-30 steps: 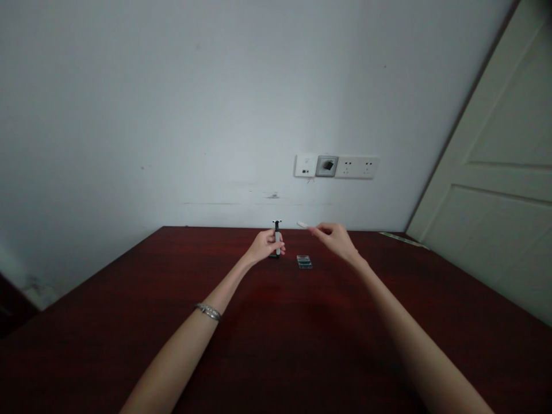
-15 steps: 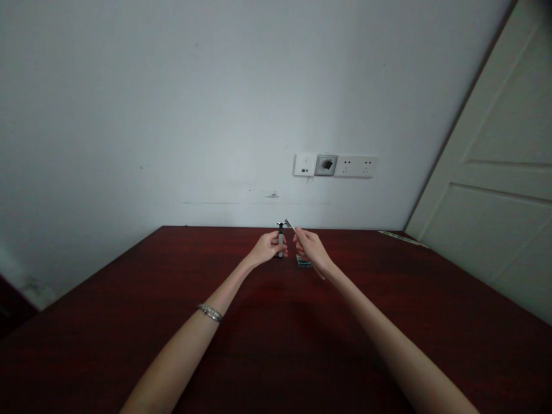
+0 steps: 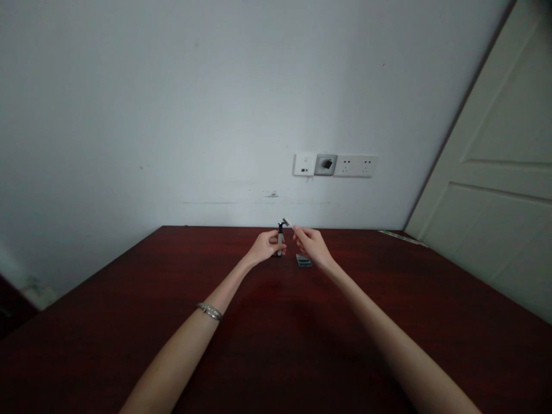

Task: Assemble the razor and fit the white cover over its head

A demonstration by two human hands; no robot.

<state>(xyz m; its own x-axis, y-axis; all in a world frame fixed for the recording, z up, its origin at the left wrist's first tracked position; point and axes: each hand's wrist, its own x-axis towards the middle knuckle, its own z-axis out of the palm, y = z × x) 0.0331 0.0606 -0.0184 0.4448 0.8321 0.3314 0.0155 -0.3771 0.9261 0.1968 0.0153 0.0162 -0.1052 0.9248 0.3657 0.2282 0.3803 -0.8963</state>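
Upright in my left hand [image 3: 268, 247] is a razor [image 3: 280, 234] with a grey and black handle and a T-shaped head at its top. The fingers are wrapped round the handle. My right hand [image 3: 314, 244] is closed on a thin pale brush [image 3: 288, 223], much like a toothbrush, whose bristle end slants up to the left. That end is at the razor's head; whether they touch I cannot tell. Just below my right hand, a small clear case [image 3: 303, 261] with dark and greenish contents lies on the table.
The dark red wooden table [image 3: 276, 333] runs back to a pale wall [image 3: 215, 115]. Sockets and switches [image 3: 353, 165] are set in the wall above it. A pale door [image 3: 500, 190] stands at the right, and a thin strip [image 3: 402, 237] lies by the table's far right edge.
The brush has shifted slightly left over the razor's head and its tilt has changed; its lower end no longer shows beneath my right wrist. The left hand is almost still.
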